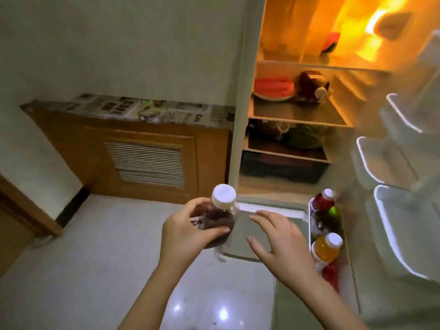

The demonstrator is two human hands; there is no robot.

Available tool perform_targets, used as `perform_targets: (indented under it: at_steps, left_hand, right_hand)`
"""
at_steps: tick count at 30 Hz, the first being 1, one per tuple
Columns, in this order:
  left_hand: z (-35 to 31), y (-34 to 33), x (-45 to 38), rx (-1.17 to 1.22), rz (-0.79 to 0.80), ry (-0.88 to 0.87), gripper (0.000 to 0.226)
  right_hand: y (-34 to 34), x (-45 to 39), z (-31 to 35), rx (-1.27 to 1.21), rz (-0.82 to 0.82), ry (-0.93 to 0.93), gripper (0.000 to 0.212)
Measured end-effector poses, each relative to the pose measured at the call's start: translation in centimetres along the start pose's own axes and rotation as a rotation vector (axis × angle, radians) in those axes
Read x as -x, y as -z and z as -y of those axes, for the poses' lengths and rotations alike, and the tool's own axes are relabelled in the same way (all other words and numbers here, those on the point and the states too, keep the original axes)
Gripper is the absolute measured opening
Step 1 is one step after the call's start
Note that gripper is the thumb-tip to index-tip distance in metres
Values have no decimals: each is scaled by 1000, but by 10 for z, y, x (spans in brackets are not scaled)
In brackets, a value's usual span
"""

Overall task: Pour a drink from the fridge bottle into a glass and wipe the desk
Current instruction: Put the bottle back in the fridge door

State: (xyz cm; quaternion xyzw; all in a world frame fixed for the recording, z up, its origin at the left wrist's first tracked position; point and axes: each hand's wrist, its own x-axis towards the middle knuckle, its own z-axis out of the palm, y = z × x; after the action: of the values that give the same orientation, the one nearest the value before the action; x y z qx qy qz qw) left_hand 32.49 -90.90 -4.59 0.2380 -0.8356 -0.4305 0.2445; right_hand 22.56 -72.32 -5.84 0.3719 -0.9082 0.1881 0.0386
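My left hand [188, 231] grips a small bottle of dark drink [220, 215] with a white cap, held upright in front of the open fridge [292, 115]. My right hand [283, 244] hovers just right of the bottle with fingers spread, holding nothing. It does not touch the bottle. No glass and no desk are in view.
The fridge door [404, 210] stands open at the right, with red [325, 200], green [333, 214] and orange [327, 247] bottles in its lowest rack. Food sits on the lit shelves. A wooden cabinet [142, 158] stands left of the fridge. White tile floor [95, 258] lies below.
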Motion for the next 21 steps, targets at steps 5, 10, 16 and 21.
perform_targets:
  at_steps: [5, 10, 16, 21]
  left_hand:
    - [3, -16, -78, 100, 228, -158, 61]
    - [-13, -22, -137, 204, 480, -347, 58]
    - [-57, -57, -158, 382, 718, -506, 59]
    - [-101, -99, -143, 501, 895, -616, 58]
  right_hand:
    - [-3, -21, 1, 95, -102, -239, 44]
    - [-2, -28, 24, 150, -209, -534, 45]
    - [12, 0, 38, 243, -318, -810, 45]
    - [35, 27, 35, 337, -430, -940, 36]
